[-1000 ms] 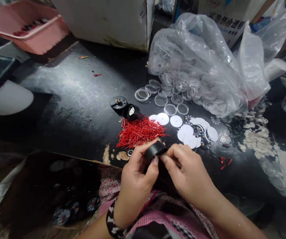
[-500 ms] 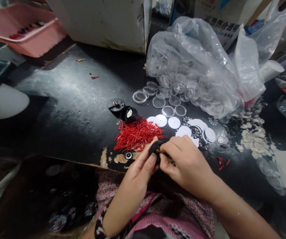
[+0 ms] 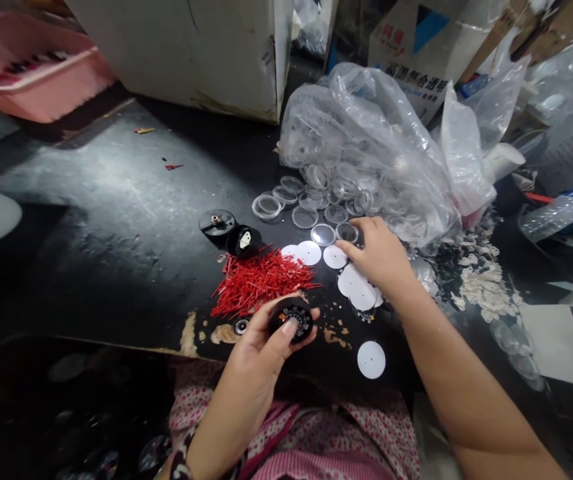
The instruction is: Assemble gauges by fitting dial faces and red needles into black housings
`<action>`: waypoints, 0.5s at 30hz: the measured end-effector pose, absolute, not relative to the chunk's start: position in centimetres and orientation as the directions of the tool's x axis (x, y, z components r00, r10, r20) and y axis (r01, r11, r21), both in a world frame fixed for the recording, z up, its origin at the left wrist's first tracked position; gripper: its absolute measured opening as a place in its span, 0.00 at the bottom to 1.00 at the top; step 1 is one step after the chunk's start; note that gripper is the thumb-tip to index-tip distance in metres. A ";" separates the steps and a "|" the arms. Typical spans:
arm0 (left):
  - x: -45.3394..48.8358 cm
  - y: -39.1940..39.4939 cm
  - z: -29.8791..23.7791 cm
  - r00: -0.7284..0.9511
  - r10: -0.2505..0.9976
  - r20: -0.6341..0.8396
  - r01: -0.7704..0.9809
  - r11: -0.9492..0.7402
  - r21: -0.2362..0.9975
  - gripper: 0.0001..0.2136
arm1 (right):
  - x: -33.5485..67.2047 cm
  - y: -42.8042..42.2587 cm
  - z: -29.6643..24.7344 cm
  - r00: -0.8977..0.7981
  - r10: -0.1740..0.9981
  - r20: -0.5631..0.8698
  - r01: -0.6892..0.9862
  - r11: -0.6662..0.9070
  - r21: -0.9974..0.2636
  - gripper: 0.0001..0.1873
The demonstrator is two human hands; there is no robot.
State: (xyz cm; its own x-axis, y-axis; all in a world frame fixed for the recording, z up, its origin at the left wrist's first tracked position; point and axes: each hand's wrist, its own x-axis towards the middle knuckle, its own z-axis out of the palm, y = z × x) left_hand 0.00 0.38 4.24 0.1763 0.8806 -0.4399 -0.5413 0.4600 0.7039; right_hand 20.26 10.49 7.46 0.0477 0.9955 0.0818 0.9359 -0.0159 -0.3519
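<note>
My left hand is closed around a black round gauge, the thumb lying over its printed dial. Across the bench, my right hand reaches to a clear round cover. Its thumb and forefinger are apart at the cover's right edge; whether they touch it I cannot tell. Beside that cover lies another clear disc. White round dials are spread below the right hand, and a single white disc lies nearer to me. A heap of red pointers sits just beyond my left hand.
Two black round housings stand behind the pointers. A plastic bag spills clear covers at the back. Small pale metal pieces are heaped at right. A large white box and a pink bin stand at back left.
My right hand has left the gauge and moved forward to the clear covers. The left hand keeps the gauge, its dial now facing up. A white disc now shows near the front edge.
</note>
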 end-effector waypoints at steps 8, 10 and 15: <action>0.2 0.8 4.4 0.188 0.877 -0.442 -0.603 0.458 0.653 0.14 | 22.7 12.7 6.5 -0.040 0.998 0.045 0.927 0.054 -0.371 0.19; 0.1 1.0 4.4 0.207 0.881 -0.426 -0.634 0.453 0.627 0.16 | 23.5 12.4 6.6 -0.005 0.997 0.073 0.913 0.034 -0.407 0.17; 0.0 1.2 4.8 0.237 0.828 -0.508 -0.691 0.512 0.510 0.14 | 22.3 9.5 8.3 0.075 0.991 0.110 0.835 -0.002 -0.551 0.19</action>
State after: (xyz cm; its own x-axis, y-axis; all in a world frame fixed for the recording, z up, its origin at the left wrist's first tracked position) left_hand 0.03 1.23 4.77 0.2374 0.8278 -0.5083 -0.6914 0.5116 0.5102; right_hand 22.26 9.52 8.27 0.0746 0.9912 0.1097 0.8347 -0.0019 -0.5507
